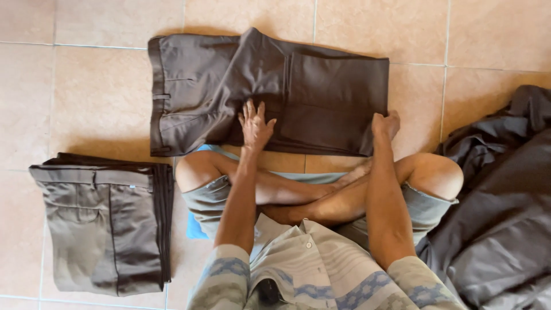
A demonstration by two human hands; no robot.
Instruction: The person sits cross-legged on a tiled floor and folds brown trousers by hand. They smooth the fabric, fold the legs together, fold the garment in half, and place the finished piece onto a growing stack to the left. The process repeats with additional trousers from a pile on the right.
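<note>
Trousers (310, 95) — dark brown, folded, on tiled floor (97, 97) at 12 o'clock. Left hand (254, 125) flat, fingers spread, pressing cloth; right hand (385, 125) pinching near edge. Folded stack (106, 227) at 9 o'clock — unfolded heap (499, 218) at 3.

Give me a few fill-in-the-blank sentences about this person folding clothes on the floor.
1. The left hand lies flat on dark brown ____ spread on the tiled floor.
2. The right hand touches that garment's ____ edge.
3. The stack of folded trousers lies on the person's ____ side.
4. The person sits with legs ____.

Missing words: trousers; near; left; crossed
</note>
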